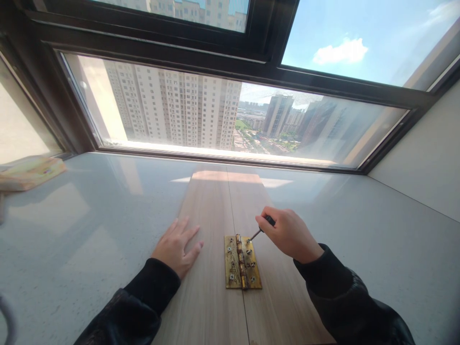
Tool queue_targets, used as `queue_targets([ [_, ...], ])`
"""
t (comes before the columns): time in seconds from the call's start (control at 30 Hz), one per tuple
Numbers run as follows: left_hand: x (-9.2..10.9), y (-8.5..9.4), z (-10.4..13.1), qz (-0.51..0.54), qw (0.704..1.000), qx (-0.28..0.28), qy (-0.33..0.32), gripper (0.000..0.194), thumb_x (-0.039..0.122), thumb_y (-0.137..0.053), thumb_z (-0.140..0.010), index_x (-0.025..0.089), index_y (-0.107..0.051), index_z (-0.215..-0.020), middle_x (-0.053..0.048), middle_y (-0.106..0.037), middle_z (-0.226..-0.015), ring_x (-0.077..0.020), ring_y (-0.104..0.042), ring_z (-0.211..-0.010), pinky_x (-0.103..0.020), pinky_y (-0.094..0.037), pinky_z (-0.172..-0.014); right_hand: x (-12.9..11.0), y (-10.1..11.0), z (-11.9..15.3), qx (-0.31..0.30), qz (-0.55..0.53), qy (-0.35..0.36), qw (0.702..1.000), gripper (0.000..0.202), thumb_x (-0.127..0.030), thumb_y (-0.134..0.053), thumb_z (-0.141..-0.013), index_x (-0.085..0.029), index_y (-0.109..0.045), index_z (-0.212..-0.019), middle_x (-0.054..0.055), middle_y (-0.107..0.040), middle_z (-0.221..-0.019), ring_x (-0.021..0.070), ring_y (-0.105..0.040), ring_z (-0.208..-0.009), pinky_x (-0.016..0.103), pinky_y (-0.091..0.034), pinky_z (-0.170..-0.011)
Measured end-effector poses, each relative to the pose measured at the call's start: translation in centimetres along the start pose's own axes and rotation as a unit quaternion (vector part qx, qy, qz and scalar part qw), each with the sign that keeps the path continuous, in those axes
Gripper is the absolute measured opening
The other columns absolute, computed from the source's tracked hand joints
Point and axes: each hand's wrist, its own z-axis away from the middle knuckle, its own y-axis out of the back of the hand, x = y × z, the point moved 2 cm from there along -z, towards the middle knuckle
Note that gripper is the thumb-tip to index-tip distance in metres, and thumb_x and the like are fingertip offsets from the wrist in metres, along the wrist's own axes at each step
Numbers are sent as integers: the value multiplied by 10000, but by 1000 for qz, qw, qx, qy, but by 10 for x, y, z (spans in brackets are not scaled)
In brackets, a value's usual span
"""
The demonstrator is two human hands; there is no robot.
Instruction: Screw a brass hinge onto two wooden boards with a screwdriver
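**Two hands, one hinge, one screwdriver**

Two wooden boards [212, 230] lie side by side on a pale counter [89, 225] under a big window [230, 120]. The left hand [176, 247] lies flat on the left board, fingers [187, 230] a little spread and pointing away from the person. It holds nothing. Just right of those fingers sits a gold hinge [242, 262], lying across the line where the boards meet. Its long side runs away from the person, along that line. The right hand [287, 235] is curled tight around a screwdriver [261, 229]. The dark handle hides in the fist. The thin tip points down and to the left, touching the hinge's far right corner. A tan thing [30, 173] lies far left, blurry.
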Motion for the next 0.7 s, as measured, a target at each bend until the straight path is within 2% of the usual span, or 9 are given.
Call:
queue_targets([
  [0.2, 1, 0, 0, 0, 1000, -9, 4, 503, 435, -426, -821, 183, -550, -1238, -153, -373, -1399, -379, -273, -1304, -479, -282, -1049, 2, 3, -1, 1, -13, -1, 1000, 316, -387, -410, -841, -200, -465, -592, -24, -439, -500, 105, -370, -471, 250, -220, -501],
  [0.43, -1, -1, -1, -3, 1000, 1, -3, 493, 425, -443, -815, 186, -554, -1232, -134, -384, -1393, -372, -289, -1298, -481, -293, -1046, 0, 0, 0, 8, 8, 14, 1000, 329, -407, -398, -852, -194, -493, -620, -11, -468, -509, 107, -385, -460, 252, -210, -493],
  [0.6, -2, -2, -1, 6, 1000, 11, -7, 479, 412, -465, -807, 190, -564, -1220, -134, -397, -1385, -369, -307, -1289, -498, -305, -1033, -10, 0, 5, 5, 35, 35, 999, 410, -507, -325, -882, -206, -546, -710, -4, -507, -517, 120, -423, -469, 250, -192, -491],
  [0.7, -3, -2, -1, 7, 1000, 9, -8, 479, 403, -469, -804, 190, -562, -1223, -138, -394, -1386, -374, -299, -1291, -499, -300, -1036, -15, -1, 7, -1, 36, 40, 999, 414, -489, -274, -907, -209, -550, -776, 3, -539, -543, 126, -462, -484, 250, -189, -496],
])
